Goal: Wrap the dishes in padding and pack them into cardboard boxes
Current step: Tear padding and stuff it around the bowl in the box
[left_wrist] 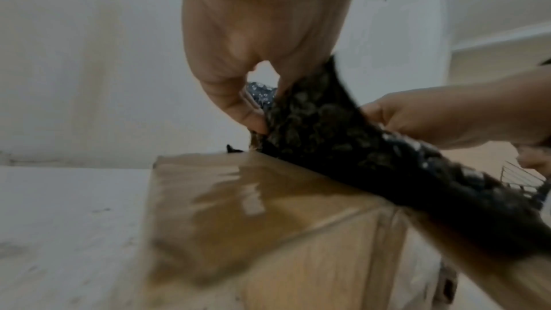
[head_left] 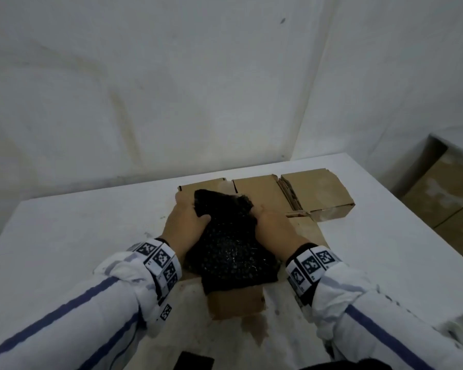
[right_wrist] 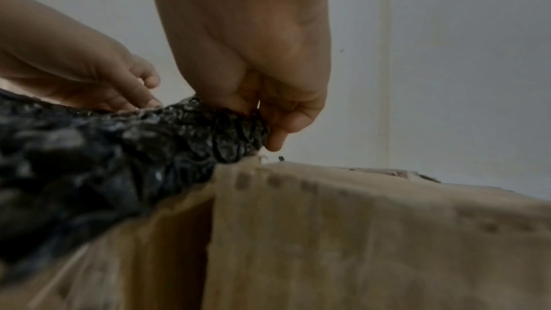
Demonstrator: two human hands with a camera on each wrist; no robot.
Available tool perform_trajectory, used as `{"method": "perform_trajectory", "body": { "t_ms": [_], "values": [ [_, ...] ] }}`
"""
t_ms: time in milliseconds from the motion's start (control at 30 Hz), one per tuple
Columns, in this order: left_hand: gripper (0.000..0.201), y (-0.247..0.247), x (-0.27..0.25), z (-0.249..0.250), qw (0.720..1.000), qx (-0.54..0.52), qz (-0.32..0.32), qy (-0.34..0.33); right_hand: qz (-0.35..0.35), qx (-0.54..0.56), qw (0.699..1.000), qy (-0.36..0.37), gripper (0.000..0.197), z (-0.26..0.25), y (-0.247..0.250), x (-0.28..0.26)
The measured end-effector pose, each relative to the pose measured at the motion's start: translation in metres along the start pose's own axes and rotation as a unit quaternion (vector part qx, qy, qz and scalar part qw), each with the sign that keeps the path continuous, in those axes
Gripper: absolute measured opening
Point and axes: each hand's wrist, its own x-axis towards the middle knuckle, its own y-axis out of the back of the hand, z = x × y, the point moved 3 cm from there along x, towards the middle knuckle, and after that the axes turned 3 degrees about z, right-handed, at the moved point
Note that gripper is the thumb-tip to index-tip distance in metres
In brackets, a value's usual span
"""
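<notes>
A bundle of black bubble wrap (head_left: 229, 244) lies over the open top of a cardboard box (head_left: 235, 305) in the middle of the white table (head_left: 64, 236). Whatever it wraps is hidden. My left hand (head_left: 189, 220) grips the bundle's left far edge, thumb on top. In the left wrist view the left hand (left_wrist: 256, 117) pinches the black bubble wrap (left_wrist: 343, 140) above the cardboard box (left_wrist: 253, 209). My right hand (head_left: 274, 225) grips the right side. The right wrist view shows the right hand (right_wrist: 268, 121) bunching the black bubble wrap (right_wrist: 119, 154) at the rim of the cardboard box (right_wrist: 343, 232).
Two more cardboard boxes stand behind: a flat one (head_left: 259, 189) and a closed one (head_left: 318, 194) at the back right. Walls meet close behind the table. More cartons (head_left: 444, 193) sit off the table's right edge. A dark object (head_left: 194, 360) lies at the near edge.
</notes>
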Motion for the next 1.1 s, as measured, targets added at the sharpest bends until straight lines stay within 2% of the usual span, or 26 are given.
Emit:
{"method": "perform_trajectory", "body": {
  "t_ms": [67,133,200,233,300,367,433,500,567,667,733,867,1000,1100],
  "values": [
    [0.042,-0.002,-0.002,0.001,0.997,0.044,-0.009,-0.065,-0.001,-0.063,0.998,0.016,0.022,-0.001,-0.003,-0.002],
    [0.042,-0.007,-0.004,0.000,0.980,0.114,-0.095,-0.132,-0.040,-0.116,0.992,0.020,0.035,-0.002,-0.002,-0.003],
    [0.066,-0.012,-0.006,-0.004,0.936,0.250,-0.187,-0.162,-0.079,-0.154,0.985,0.025,0.043,-0.004,0.000,-0.003],
    [0.076,-0.014,-0.008,-0.006,0.910,0.320,-0.206,-0.166,-0.078,-0.171,0.982,0.033,0.042,-0.007,0.000,-0.003],
    [0.082,-0.016,-0.012,-0.004,0.868,0.412,-0.205,-0.186,-0.033,-0.203,0.976,0.066,0.034,-0.014,0.003,-0.005],
    [0.081,-0.020,-0.014,0.000,0.841,0.458,-0.185,-0.221,-0.010,-0.226,0.967,0.121,0.025,-0.022,0.001,-0.005],
    [0.077,-0.023,-0.016,0.004,0.816,0.491,-0.163,-0.257,-0.040,-0.237,0.955,0.175,0.023,-0.027,-0.004,-0.003],
    [0.075,-0.026,-0.017,0.006,0.801,0.503,-0.149,-0.287,-0.084,-0.237,0.951,0.180,0.022,-0.028,-0.008,0.001],
    [0.072,-0.027,-0.018,0.007,0.802,0.493,-0.139,-0.308,-0.105,-0.224,0.955,0.162,0.025,-0.028,-0.006,0.005],
    [0.076,-0.032,-0.016,0.003,0.828,0.441,-0.152,-0.312,-0.134,-0.232,0.949,0.164,0.038,-0.027,-0.002,0.007],
    [0.079,-0.035,-0.015,0.000,0.833,0.427,-0.164,-0.312,-0.140,-0.259,0.938,0.182,0.035,-0.027,0.001,0.008],
    [0.058,-0.042,-0.011,-0.004,0.806,0.459,-0.194,-0.318,-0.154,-0.257,0.938,0.172,0.019,-0.027,-0.004,0.012],
    [0.035,-0.044,-0.008,-0.002,0.830,0.421,-0.230,-0.285,-0.174,-0.304,0.927,0.137,0.030,-0.032,-0.018,0.013],
    [0.029,-0.047,-0.004,-0.001,0.826,0.419,-0.255,-0.277,-0.174,-0.290,0.933,0.124,0.035,-0.038,-0.022,0.015]
  ]
}}
